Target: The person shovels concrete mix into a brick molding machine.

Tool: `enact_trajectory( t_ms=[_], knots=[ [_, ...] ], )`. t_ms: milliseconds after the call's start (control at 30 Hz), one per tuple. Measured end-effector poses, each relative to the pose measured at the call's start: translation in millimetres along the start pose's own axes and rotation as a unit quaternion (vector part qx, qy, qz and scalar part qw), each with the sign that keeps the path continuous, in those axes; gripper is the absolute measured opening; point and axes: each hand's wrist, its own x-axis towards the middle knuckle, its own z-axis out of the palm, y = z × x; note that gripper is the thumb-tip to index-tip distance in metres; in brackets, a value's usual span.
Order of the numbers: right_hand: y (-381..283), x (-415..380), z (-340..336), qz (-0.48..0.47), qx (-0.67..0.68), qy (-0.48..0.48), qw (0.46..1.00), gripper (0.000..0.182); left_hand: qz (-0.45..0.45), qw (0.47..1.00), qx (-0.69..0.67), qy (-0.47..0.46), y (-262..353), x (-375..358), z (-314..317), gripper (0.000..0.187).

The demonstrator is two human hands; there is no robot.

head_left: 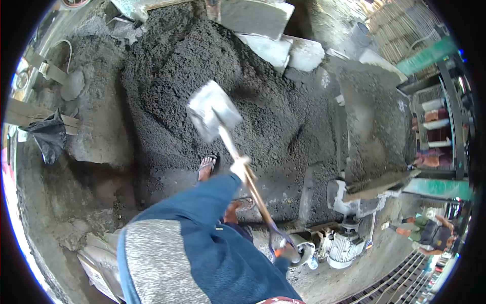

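A long wooden-shafted shovel (pixel 260 201) slants across the view, its pale, motion-blurred blade (pixel 214 112) over a heap of dark, damp granular material (pixel 192 58). Around the middle of the shaft, my left hand (pixel 242 169), in a pale glove, is closed. At the lower end, my right hand (pixel 287 252) grips the shovel's handle near its orange part; the sleeve partly hides this hand. My sandalled foot (pixel 207 163) stands at the near edge of the heap.
To the right are a trough-like bed of grey material (pixel 374 126) and a motor (pixel 344 249). Concrete slabs (pixel 268 50) border the heap at the back. A black plastic bag (pixel 46 136) hangs at left. Another person (pixel 430 230) is at far right.
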Motion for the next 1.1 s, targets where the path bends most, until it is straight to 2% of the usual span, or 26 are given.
enact_trajectory(
  t_ms=[33,67,100,167,233,300,367,433,467,500,567,600,700,733,767,833,867,900,967,1033,1067,1100],
  knots=[
    [0.5,-9.6,-6.9,0.025,0.011,-0.006,1.0,0.016,-0.026,0.999,-0.012,0.018,-35.8,8.4,7.4,0.017],
    [0.9,-10.8,-15.7,0.075,0.065,-0.009,0.995,0.016,-0.077,0.996,0.013,0.039,-42.6,-24.2,34.2,0.018],
    [-5.2,-8.3,-24.9,0.136,0.133,-0.005,0.982,0.016,-0.155,0.987,0.008,-0.033,-82.6,13.8,25.0,0.036],
    [-26.2,7.8,-41.0,0.24,0.252,0.013,0.937,0.015,-0.292,0.956,-0.026,-0.021,-108.6,-5.4,47.6,0.026],
    [-57.7,35.3,-45.7,0.266,0.302,0.033,0.915,0.014,-0.362,0.928,-0.086,-0.035,-135.7,12.7,46.9,0.028],
    [-97.4,74.8,-39.0,0.261,0.364,0.058,0.892,0.014,-0.246,0.969,0.033,-0.014,-65.3,48.4,35.3,0.027],
    [-146.3,114.2,-23.9,0.242,0.422,0.075,0.87,0.013,-0.123,0.979,0.16,0.006,42.4,83.4,15.5,0.027],
    [-205.7,153.1,1.0,0.211,0.505,0.082,0.833,0.013,-0.235,0.966,0.1,0.027,216.5,114.3,-22.5,0.024],
    [-246.1,167.9,3.4,0.214,0.574,0.068,0.787,0.013,-0.06,0.997,0.056,0.009,241.5,192.3,-78.8,0.027],
    [-300.1,172.4,-21.3,0.263,0.717,0.034,0.645,0.013,-0.038,0.997,0.045,0.051,266.2,201.6,-94.6,0.028],
    [-304.6,156.2,12.5,0.321,0.676,-0.032,0.663,0.014,0.025,0.99,0.099,0.094,262.6,198.4,-120.9,0.03],
    [-303.6,146.6,31.2,0.348,0.653,-0.068,0.669,0.016,0.002,0.992,0.074,0.102,257.3,189.8,-130.8,0.029],
    [-312.8,90.2,18.4,0.371,0.709,-0.056,0.597,0.014,-0.027,0.988,0.073,0.131,240.3,150.6,-158.0,0.03],
    [-304.6,74.8,24.4,0.365,0.708,-0.088,0.599,0.012,-0.037,0.983,0.074,0.164,230.8,149.6,-170.6,0.03],
    [-298.3,60.0,31.6,0.372,0.722,-0.094,0.576,0.011,-0.028,0.982,0.082,0.171,222.3,146.5,-185.2,0.03],
    [-261.1,18.0,115.3,0.388,0.747,-0.104,0.53,0.01,-0.02,0.975,0.121,0.182,203.7,107.5,-192.9,0.027],
    [-230.0,-7.1,217.4,0.426,0.77,-0.151,0.45,0.009,-0.012,0.981,0.109,0.157,188.4,110.7,-216.9,0.026],
    [-221.9,-25.9,185.7,0.422,0.744,-0.164,0.492,0.008,-0.033,0.98,0.096,0.168,178.7,76.2,-201.4,0.025],
    [-206.4,-65.4,119.9,0.411,0.684,-0.19,0.571,0.01,-0.042,0.971,0.133,0.195,144.6,65.7,-217.6,0.036],
    [-172.8,-109.4,151.5,0.37,0.683,-0.229,0.586,0.017,-0.063,0.969,0.139,0.194,115.9,38.3,-207.8,0.033],
    [-163.3,-135.3,149.1,0.238,0.638,-0.139,0.719,0.02,-0.079,0.968,0.143,0.189,98.9,30.9,-205.8,0.031],
    [-153.7,-159.7,148.0,0.116,0.554,-0.094,0.819,0.02,-0.096,0.967,0.15,0.181,80.8,28.2,-204.1,0.03]
  ],
)
